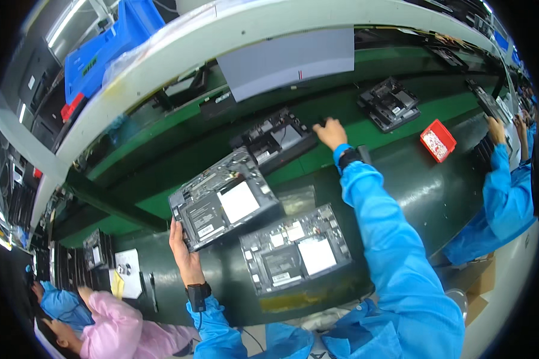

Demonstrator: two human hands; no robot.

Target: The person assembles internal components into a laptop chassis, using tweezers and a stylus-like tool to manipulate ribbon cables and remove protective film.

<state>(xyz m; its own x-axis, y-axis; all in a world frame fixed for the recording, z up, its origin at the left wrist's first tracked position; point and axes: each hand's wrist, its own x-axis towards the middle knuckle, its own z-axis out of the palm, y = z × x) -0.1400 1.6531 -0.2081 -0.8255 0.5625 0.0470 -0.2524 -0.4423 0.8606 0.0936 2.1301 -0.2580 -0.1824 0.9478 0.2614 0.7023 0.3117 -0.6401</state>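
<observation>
My left hand grips the near left edge of an opened laptop base, which is tilted, its circuit board, black battery and a white patch showing. My right hand is stretched out over the green belt, fingers curled, beside the right end of another opened laptop base. Something dark shows at its fingertips, too small to name. On the dark bench in front of me lies a third laptop base, also with battery and white patch exposed. The held base partly overlaps the one on the belt.
Further right on the belt sits another dark laptop base. A red tray of small pieces stands on the bench. A pale beam crosses above. Co-workers sit at left in a pink sleeve and at right in a blue sleeve.
</observation>
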